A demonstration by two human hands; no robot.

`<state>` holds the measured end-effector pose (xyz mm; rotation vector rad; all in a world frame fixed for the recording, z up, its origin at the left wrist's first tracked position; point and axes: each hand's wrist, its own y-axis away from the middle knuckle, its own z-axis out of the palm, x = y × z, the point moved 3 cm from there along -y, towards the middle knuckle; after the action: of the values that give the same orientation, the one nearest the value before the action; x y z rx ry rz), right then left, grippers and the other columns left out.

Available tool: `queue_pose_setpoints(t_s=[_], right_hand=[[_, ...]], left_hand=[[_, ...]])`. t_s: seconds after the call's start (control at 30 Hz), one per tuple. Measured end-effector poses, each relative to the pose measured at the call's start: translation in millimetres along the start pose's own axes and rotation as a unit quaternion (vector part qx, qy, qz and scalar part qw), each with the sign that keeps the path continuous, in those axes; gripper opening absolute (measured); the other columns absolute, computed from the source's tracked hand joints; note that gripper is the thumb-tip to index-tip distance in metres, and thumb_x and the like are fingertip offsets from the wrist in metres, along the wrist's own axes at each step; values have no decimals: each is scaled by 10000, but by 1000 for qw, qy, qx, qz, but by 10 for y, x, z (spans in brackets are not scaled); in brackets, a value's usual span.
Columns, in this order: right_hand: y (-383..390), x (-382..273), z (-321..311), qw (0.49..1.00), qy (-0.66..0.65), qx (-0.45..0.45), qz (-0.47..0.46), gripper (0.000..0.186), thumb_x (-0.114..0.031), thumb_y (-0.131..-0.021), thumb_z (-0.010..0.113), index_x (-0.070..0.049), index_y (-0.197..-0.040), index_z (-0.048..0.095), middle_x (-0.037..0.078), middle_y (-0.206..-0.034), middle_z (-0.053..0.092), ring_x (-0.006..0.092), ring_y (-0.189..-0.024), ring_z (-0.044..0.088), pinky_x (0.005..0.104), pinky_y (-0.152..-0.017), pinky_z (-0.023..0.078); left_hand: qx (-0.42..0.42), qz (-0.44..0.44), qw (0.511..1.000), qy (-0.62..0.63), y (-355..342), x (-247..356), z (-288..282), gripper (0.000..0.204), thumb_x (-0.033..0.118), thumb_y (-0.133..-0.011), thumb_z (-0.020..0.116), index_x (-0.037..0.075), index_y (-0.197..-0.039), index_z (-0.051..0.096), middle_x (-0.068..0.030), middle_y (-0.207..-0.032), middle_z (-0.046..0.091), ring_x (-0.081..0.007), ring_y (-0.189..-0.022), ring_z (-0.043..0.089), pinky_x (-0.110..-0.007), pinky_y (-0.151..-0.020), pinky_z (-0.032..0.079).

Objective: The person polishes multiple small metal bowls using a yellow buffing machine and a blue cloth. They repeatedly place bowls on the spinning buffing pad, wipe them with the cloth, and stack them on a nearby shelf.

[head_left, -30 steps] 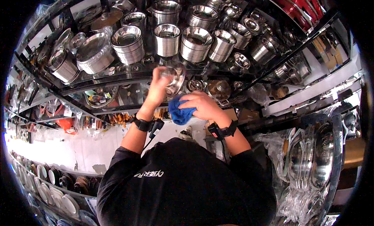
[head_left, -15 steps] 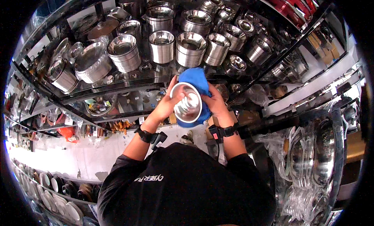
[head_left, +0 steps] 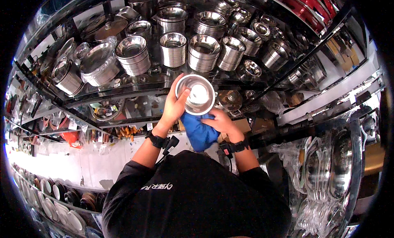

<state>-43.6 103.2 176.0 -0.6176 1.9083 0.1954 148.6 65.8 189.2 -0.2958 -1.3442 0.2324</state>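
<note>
A shiny steel bowl [head_left: 200, 96] faces up toward me in front of the shelf edge. My left hand [head_left: 175, 104] grips its left side, thumb over the rim on the inner wall and the other fingers behind it. In my right hand [head_left: 222, 124] is a blue cloth [head_left: 200, 132], which hangs below the bowl and touches its lower rim. The right fingers are closed on the cloth, some of them hidden by it. Both wrists wear black straps with small devices.
Stacks of steel bowls [head_left: 204, 53] line the shelf [head_left: 164, 87] ahead. A lower shelf holds a basin [head_left: 107, 111] of small items. Plastic-wrapped metal trays [head_left: 318, 166] stand at the right. Plates [head_left: 61, 213] sit on a rack at lower left. Red items [head_left: 308, 10] are at upper right.
The bowl has tilted to face me more and risen slightly. The blue cloth has moved from behind the bowl down to below it, with my right hand lower.
</note>
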Motion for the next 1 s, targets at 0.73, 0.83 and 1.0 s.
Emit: queue_pose_setpoints(t_s=[0.73,0.83,1.0], right_hand=[[-247,159,-124,983,-177,-51,20,399,-59,-857,635,-36,-1248,558,30,-1182,619,137,-1015,578,318,-894,472],[-240,75,59,996,-20,-50,73,424,-99,-811,701,-45,-1214,580,71,-1168,639,144,-1025,586,329,-929,453],[3,36,-140,1000,16,8,-2,350,-86,-805,700,-1,-1134,616,109,-1117,649,199,-1035,602,334,-923,450]], left_hand=[[-191,-91,976,50,189,238,123,864,150,-926,590,72,-1512,-41,-118,-1561,124,-194,-1377,240,-314,-1118,201],[-79,-12,997,-17,121,91,50,738,126,-944,550,40,-1507,81,-148,-1534,210,-215,-1391,236,-338,-1131,209],[8,-110,989,97,-26,-294,-162,380,97,-966,503,-4,-1328,449,-67,-1195,577,-122,-1073,522,-263,-937,416]])
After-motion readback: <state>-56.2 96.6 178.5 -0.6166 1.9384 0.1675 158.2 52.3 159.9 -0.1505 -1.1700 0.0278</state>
